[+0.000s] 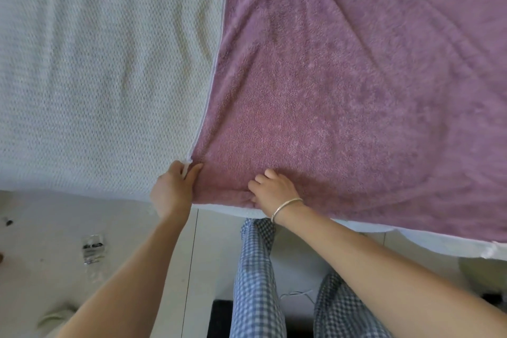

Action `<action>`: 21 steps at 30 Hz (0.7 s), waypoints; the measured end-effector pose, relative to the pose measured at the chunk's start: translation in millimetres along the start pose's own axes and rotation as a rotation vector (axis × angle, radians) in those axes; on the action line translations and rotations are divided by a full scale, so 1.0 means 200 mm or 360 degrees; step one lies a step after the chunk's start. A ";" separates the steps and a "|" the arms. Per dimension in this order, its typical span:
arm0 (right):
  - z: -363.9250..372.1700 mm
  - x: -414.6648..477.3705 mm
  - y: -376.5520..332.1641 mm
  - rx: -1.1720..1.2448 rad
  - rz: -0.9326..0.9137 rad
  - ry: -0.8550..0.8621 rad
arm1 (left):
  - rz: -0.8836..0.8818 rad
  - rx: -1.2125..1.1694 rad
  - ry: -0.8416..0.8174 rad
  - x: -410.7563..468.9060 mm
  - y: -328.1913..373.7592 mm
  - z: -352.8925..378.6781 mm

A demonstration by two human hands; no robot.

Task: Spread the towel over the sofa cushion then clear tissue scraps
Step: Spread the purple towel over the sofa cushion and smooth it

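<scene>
A mauve fleecy towel (343,96) lies spread over the right part of the pale, knit-textured sofa cushion (96,77), with long creases running toward its near left corner. My left hand (172,186) pinches that near corner at the cushion's front edge. My right hand (274,191), a silver bangle on its wrist, grips the towel's front hem just to the right, fingers curled into the fabric. No tissue scraps show on the cushion.
Light tiled floor (55,228) lies below the cushion's front edge. A small clear wrapper (93,248) and a dark speck (8,222) lie on it at the left. My legs in blue checked trousers (255,282) stand close to the sofa.
</scene>
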State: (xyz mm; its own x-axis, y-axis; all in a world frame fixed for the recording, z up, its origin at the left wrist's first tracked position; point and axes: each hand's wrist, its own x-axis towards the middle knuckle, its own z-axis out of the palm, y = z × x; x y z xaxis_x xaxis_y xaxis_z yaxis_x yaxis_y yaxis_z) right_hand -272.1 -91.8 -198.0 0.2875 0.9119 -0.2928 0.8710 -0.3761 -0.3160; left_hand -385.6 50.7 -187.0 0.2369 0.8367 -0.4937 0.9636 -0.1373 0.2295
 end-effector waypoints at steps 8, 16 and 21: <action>-0.05 -0.23 0.19 -0.0089 0.0064 0.0113 | 0.0839 0.0281 0.0563 -0.09 0.14 0.15; -0.09 -0.67 0.58 -0.0320 0.0301 0.0153 | 0.2157 0.0279 0.0325 -0.48 0.51 0.52; -0.06 -0.94 0.75 -0.0386 0.0374 0.0167 | 0.2455 0.0466 0.0184 -0.70 0.64 0.75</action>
State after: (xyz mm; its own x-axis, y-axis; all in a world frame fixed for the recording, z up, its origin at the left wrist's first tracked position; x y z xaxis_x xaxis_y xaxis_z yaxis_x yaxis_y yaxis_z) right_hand -190.0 -317.4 -180.7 0.5198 0.8216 -0.2339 0.8417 -0.5394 -0.0240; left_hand -276.2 -162.8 -214.0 0.9783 -0.1682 0.1210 -0.1949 -0.9455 0.2608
